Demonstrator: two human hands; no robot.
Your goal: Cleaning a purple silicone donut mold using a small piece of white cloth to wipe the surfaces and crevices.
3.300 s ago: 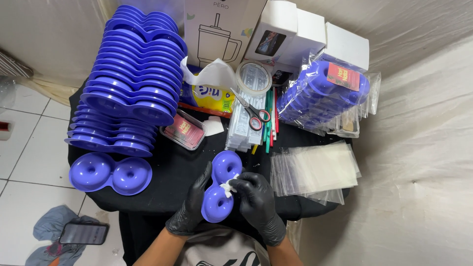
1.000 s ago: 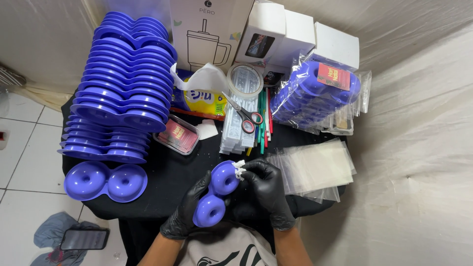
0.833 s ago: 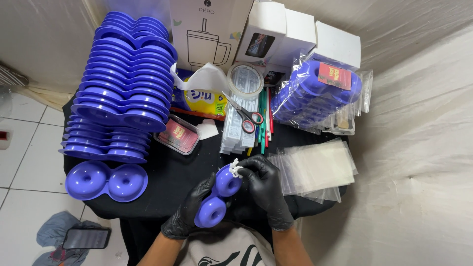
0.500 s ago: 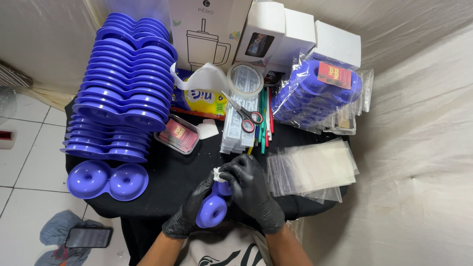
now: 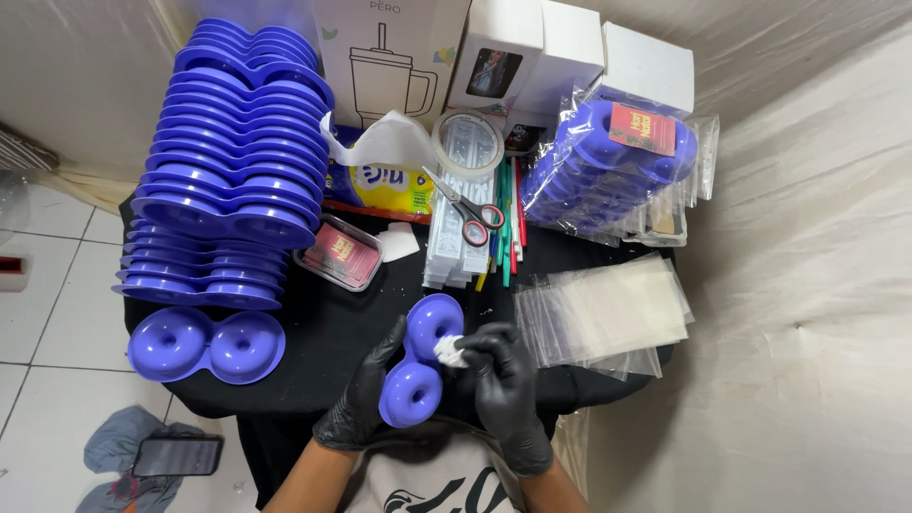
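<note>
Mould: a purple double-ring mould [image 5: 421,359], two doughnut-shaped cups joined side by side, glossy plastic, held on end over the near edge of the black table [image 5: 323,323], one ring above the other.
Wad: one small white crumpled tissue wad [image 5: 448,351], pressed against the mould's right side at the waist between the two rings.
Counts: one mould in hand; one identical loose mould [image 5: 207,344] lying flat at the table's left edge; two tall stacks of purple moulds [image 5: 233,161] behind it, too many to count; one heap of bagged moulds [image 5: 608,166] at the far right; one pile of clear plastic bags [image 5: 608,313]; one pair of scissors [image 5: 465,204]; one roll of clear tape [image 5: 468,144].
Left hand: the left hand [image 5: 366,394], in a black glove, cups the mould from the left and below, fingers curled around its edge, gripping it.
Right hand: the right hand [image 5: 503,385], also gloved in black, comes in from the right, its fingertips [image 5: 472,344] pinched closed on the wad.
</note>
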